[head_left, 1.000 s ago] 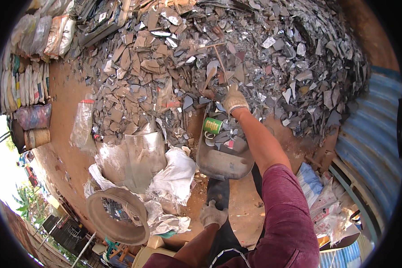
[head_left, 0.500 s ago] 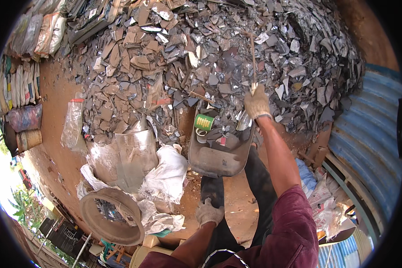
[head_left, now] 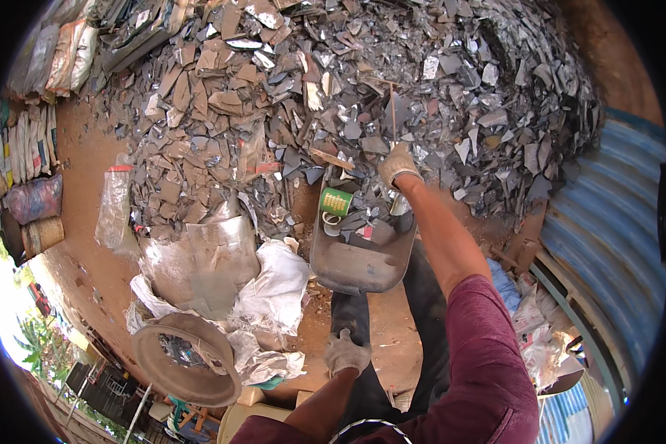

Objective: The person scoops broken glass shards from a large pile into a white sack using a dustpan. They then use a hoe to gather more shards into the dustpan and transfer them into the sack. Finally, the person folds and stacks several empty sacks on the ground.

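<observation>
Holding a thin T-headed rake [head_left: 393, 111] in clamped fingers, the gloved right hand [head_left: 399, 164] in the head view was just beyond the grey scoop [head_left: 359, 265], the tool's head over the shard heap [head_left: 496, 118]; short, low pulls seemed best, keeping sharp edges clear. The gloved left hand [head_left: 346, 354] rested on a dark trouser leg [head_left: 350, 318], though I could not tell whether its fingers were apart. White sacks [head_left: 280, 274] lay on brown earth [head_left: 81, 170], with blue corrugated sheeting [head_left: 607, 200] at right.
</observation>
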Demonstrator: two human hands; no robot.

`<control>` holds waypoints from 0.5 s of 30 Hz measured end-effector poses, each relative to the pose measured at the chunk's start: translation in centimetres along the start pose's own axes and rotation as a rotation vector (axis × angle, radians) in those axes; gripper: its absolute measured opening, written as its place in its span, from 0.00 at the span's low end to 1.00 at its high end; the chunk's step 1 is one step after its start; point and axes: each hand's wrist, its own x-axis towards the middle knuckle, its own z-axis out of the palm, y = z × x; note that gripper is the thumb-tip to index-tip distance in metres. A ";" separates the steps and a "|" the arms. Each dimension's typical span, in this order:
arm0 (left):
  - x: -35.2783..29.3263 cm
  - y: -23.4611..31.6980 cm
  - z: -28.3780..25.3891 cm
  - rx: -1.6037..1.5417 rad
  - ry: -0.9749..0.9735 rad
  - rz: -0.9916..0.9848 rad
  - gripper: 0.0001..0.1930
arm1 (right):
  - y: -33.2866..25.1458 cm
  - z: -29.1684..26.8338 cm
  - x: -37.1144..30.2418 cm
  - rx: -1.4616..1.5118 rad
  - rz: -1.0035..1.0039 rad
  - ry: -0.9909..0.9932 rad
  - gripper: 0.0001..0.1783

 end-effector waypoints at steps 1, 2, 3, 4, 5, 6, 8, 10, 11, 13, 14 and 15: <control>0.0 0.1 0.0 0.018 -0.009 0.020 0.39 | 2.1 0.1 0.3 -0.103 -0.006 0.010 0.32; 0.2 0.3 -0.2 0.030 -0.003 0.036 0.38 | 3.7 0.6 0.5 -0.213 -0.021 0.016 0.30; -0.1 0.2 -0.1 0.017 0.000 0.015 0.38 | 4.2 1.6 -0.2 -0.275 -0.059 -0.004 0.29; 0.3 0.0 -0.5 0.008 0.008 0.004 0.38 | 4.1 1.5 -2.2 -0.289 -0.083 -0.014 0.27; 0.4 -0.3 -0.7 0.002 0.007 -0.009 0.38 | 3.7 0.4 -4.9 -0.290 -0.126 -0.014 0.26; 0.3 -0.4 -1.0 0.001 -0.001 -0.017 0.38 | 3.4 -0.9 -7.5 -0.287 -0.165 -0.010 0.25; 0.3 -0.1 -1.7 -0.003 -0.009 -0.024 0.38 | 2.5 -3.5 -8.6 -0.229 -0.233 0.067 0.24; 0.6 -0.1 -1.8 0.000 -0.010 -0.025 0.38 | 1.1 -5.2 -6.8 -0.116 -0.265 0.195 0.23; 0.3 -0.3 -1.7 0.008 -0.020 -0.021 0.38 | 0.4 -5.6 -4.6 -0.086 -0.241 0.270 0.24; 0.4 -0.4 -1.8 0.015 0.001 0.022 0.37 | -0.7 -6.6 2.7 -0.027 -0.150 0.316 0.25; 0.2 -0.5 -1.7 0.016 0.010 0.037 0.37 | 0.0 -5.8 5.6 -0.005 -0.078 0.264 0.26; 0.6 -0.7 -1.7 0.014 0.018 0.039 0.37 | -0.6 -2.7 5.3 -0.056 -0.044 0.231 0.27</control>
